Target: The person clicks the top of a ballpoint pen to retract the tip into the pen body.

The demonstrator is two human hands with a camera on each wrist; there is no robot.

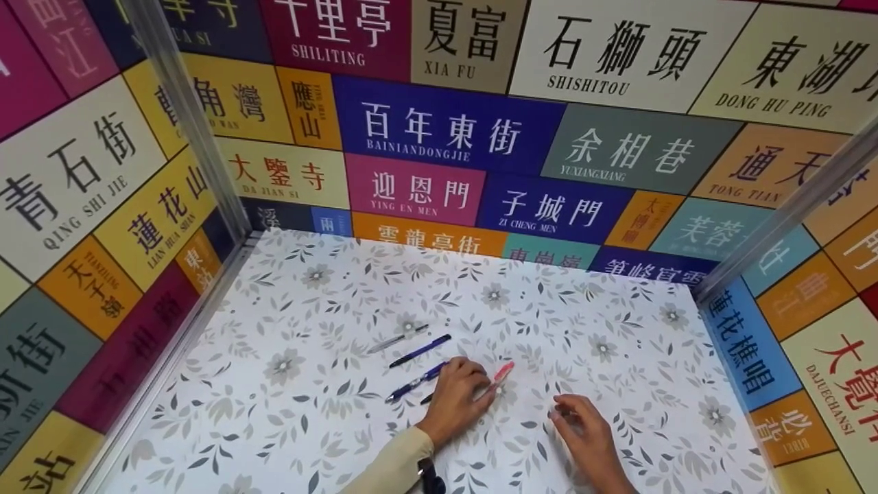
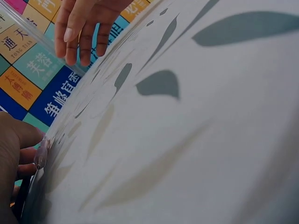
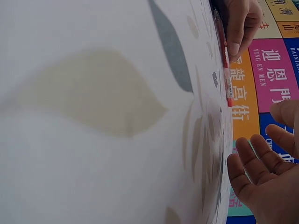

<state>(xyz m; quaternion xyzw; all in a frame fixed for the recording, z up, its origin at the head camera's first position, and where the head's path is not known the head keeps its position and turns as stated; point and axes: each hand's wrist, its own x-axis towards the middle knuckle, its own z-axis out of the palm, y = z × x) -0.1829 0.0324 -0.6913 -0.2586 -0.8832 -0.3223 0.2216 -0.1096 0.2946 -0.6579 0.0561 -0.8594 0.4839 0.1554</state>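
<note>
A pen with a red-pink end [image 1: 504,372] lies at a slant on the patterned tabletop, pinched between the thumb and fingers of my left hand [image 1: 454,401]. In the right wrist view the red pen [image 3: 227,74] shows its length beside the left thumb. Left of that hand is a blue pen [image 1: 415,383], its far end partly covered. A dark tip [image 1: 426,398] pokes out from under the hand. Farther back lie a dark blue pen [image 1: 420,350] and a clear pen [image 1: 398,339]. My right hand [image 1: 588,439] hovers to the right, fingers loosely bent, holding nothing.
The white tabletop [image 1: 288,412] has a grey leaf and flower print. Panels with colourful Chinese place-name signs [image 1: 446,130] rise at the back and both sides. Metal posts [image 1: 195,130] stand at the back corners.
</note>
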